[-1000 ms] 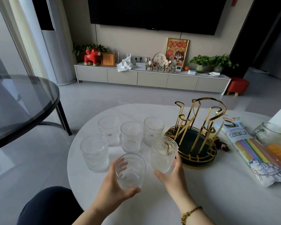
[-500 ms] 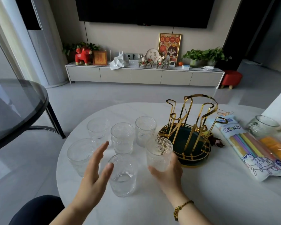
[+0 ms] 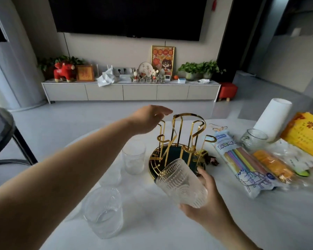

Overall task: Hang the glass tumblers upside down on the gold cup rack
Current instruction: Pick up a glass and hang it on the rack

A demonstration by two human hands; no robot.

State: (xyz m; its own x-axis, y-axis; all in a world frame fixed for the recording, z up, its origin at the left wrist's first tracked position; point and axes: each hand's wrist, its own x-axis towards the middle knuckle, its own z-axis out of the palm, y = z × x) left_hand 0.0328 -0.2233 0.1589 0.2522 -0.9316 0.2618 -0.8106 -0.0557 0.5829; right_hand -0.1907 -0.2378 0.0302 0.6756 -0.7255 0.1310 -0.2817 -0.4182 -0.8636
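Nearest, the right hand (image 3: 204, 201) gripped a ribbed clear glass tumbler (image 3: 182, 184), tilted above the white round table (image 3: 152, 222). Just beyond it stood the gold wire cup rack (image 3: 181, 141), where the left hand (image 3: 148, 120) hovered open, fingers spread, by an upper hook

Round plaque (image 3: 146, 68) reads 平安喜乐; straw pack (image 3: 229, 147) txt blurry.

— What sits on the bench (image 3: 170, 228)?
— A gold rack (image 3: 177, 147) mid-bench, upright tumblers (image 3: 103, 212) left of it.
— And to the right?
— A straw pack (image 3: 242, 166), a glass jar (image 3: 254, 141), a white roll (image 3: 273, 120), orange and yellow packets (image 3: 273, 164).
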